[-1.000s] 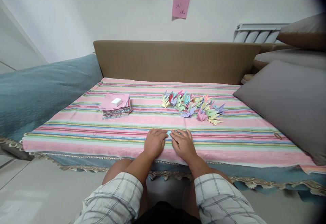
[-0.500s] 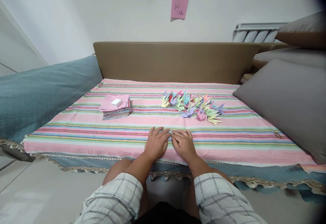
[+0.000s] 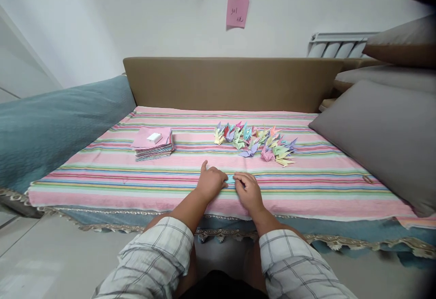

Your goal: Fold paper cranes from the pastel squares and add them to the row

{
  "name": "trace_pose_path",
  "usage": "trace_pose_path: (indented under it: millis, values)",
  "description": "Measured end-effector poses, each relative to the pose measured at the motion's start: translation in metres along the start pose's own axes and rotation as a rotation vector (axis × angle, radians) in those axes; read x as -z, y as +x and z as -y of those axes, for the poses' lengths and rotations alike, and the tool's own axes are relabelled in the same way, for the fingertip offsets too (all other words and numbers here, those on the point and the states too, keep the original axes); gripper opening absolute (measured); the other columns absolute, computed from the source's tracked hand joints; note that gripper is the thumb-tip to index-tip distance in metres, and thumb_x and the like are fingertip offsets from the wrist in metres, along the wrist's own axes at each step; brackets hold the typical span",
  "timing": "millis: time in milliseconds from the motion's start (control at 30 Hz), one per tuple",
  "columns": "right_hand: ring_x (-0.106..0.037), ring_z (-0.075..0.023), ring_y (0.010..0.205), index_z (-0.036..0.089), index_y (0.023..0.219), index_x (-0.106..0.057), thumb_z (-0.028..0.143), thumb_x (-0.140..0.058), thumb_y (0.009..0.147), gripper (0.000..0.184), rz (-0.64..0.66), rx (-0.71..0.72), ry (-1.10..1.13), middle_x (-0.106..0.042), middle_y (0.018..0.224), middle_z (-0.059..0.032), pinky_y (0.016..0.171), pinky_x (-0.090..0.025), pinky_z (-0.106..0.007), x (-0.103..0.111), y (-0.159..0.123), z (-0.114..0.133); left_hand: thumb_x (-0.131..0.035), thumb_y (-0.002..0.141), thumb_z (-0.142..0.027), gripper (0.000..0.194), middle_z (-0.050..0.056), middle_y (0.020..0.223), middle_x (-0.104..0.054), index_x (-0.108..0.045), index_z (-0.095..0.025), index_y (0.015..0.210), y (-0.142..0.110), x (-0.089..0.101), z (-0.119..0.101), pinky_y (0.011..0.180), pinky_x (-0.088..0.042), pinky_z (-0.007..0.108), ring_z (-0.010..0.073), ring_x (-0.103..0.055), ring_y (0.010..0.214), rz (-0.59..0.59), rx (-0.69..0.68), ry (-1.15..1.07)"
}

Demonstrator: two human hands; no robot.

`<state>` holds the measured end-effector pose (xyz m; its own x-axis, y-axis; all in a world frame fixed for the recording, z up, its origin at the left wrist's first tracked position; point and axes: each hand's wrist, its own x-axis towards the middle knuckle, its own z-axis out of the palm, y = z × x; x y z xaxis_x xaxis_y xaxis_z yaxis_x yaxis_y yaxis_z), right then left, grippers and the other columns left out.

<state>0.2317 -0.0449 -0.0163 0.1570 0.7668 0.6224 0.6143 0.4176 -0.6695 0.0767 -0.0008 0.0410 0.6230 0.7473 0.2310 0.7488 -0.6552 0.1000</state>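
The left hand [image 3: 211, 183] and the right hand [image 3: 249, 191] meet over a small light-blue piece of paper [image 3: 230, 179], each pinching one end of it between thumb and fingers; the left forefinger points up and away. The paper lies between them, near the front of the striped cloth [image 3: 102, 190] that covers the sofa seat. Just beyond the hands, slightly to the right, is a loose cluster of folded paper cranes [image 3: 251, 147] in purple, yellow, green, pink and blue. Farther left sits a stack of square paper [image 3: 154, 150], pink on top, with a small white block [image 3: 154, 137] resting on it. A gray cushion [image 3: 381, 140] leans at the right, with a small brown loop [image 3: 367, 179] near its lower edge.
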Motion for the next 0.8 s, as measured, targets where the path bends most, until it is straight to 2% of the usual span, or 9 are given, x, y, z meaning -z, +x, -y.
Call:
trace_pose_path:
  millis: [100,200,367,467,533,600,667,733,800]
  values:
    - [-0.058,-0.0208,0.096,0.021,0.087,-0.067,0.021,-0.047,0.083,0.02,-0.021,-0.019,0.022,-0.068,0.095,-0.0064,0.09,-0.044,-0.04,0.0,0.0,-0.001,-0.061,0.08,-0.024,0.011,0.008,0.078,-0.071,-0.069,-0.018,0.076,0.004,-0.001,-0.001,0.103,-0.023,0.049,0.023,-0.063,0.081,0.042,-0.071,0.111]
    - [-0.058,-0.0202,0.097,0.02,0.091,-0.065,0.023,-0.047,0.083,0.02,-0.051,-0.078,0.075,-0.066,0.098,-0.0072,0.09,-0.044,-0.038,-0.001,0.0,-0.001,-0.053,0.083,-0.017,0.015,0.01,0.078,-0.071,-0.067,-0.015,0.077,0.004,-0.005,-0.003,0.098,-0.031,0.044,0.0216,-0.063,0.077,0.02,-0.106,0.164]
    - [-0.058,-0.0195,0.096,0.019,0.098,-0.062,0.027,-0.045,0.085,0.023,-0.107,-0.169,0.159,-0.063,0.099,-0.0081,0.087,-0.045,-0.037,-0.002,0.001,-0.004,-0.053,0.08,-0.013,0.014,0.012,0.075,-0.069,-0.067,-0.014,0.076,0.006,-0.006,-0.006,0.082,-0.04,0.038,0.0223,-0.064,0.072,0.029,-0.069,0.151]
    - [-0.057,-0.0197,0.096,0.018,0.1,-0.061,0.029,-0.046,0.085,0.024,-0.149,-0.185,0.178,-0.061,0.102,-0.0089,0.087,-0.045,-0.037,-0.003,0.001,-0.006,-0.052,0.081,-0.018,0.017,0.013,0.076,-0.069,-0.068,-0.014,0.077,0.006,-0.003,-0.005,0.071,-0.041,0.034,0.0234,-0.064,0.072,0.048,-0.03,0.107]
    - [-0.056,-0.02,0.097,0.017,0.103,-0.06,0.031,-0.047,0.084,0.027,-0.185,-0.222,0.211,-0.06,0.104,-0.0099,0.087,-0.045,-0.038,-0.004,0.001,-0.007,-0.051,0.082,-0.022,0.019,0.012,0.078,-0.07,-0.069,-0.016,0.078,0.006,-0.002,-0.003,0.068,-0.041,0.033,0.024,-0.064,0.074,0.017,0.017,0.027]
    - [-0.056,-0.0201,0.098,0.017,0.106,-0.058,0.033,-0.048,0.083,0.029,-0.223,-0.284,0.288,-0.059,0.106,-0.0105,0.088,-0.045,-0.038,-0.006,0.002,-0.006,-0.053,0.08,-0.025,0.018,0.01,0.08,-0.071,-0.069,-0.018,0.082,0.005,-0.001,-0.001,0.066,-0.04,0.031,0.024,-0.064,0.076,-0.055,0.107,-0.122]
    - [-0.057,-0.0199,0.099,0.018,0.106,-0.056,0.036,-0.052,0.082,0.03,-0.253,-0.341,0.401,-0.06,0.107,-0.01,0.09,-0.045,-0.039,-0.007,0.003,-0.004,-0.057,0.077,-0.025,0.015,0.006,0.079,-0.071,-0.07,-0.02,0.083,0.005,-0.001,-0.001,0.063,-0.04,0.029,0.0217,-0.063,0.074,-0.151,0.247,-0.375]
    - [-0.058,-0.0192,0.098,0.02,0.104,-0.055,0.037,-0.058,0.079,0.031,-0.239,-0.381,0.54,-0.061,0.104,-0.0084,0.09,-0.045,-0.038,-0.007,0.004,0.0,-0.061,0.073,-0.027,0.012,0.003,0.07,-0.069,-0.068,-0.02,0.078,0.004,-0.002,-0.004,0.058,-0.039,0.026,0.0172,-0.061,0.064,-0.241,0.421,-0.756]
    - [-0.06,-0.0184,0.095,0.021,0.102,-0.055,0.039,-0.063,0.076,0.033,-0.159,-0.424,0.689,-0.063,0.1,-0.0068,0.088,-0.047,-0.037,-0.008,0.004,0.006,-0.067,0.067,-0.032,0.015,-0.001,0.059,-0.064,-0.065,-0.018,0.072,0.002,-0.004,-0.01,0.05,-0.038,0.023,0.0124,-0.055,0.05,-0.296,0.583,-1.218]
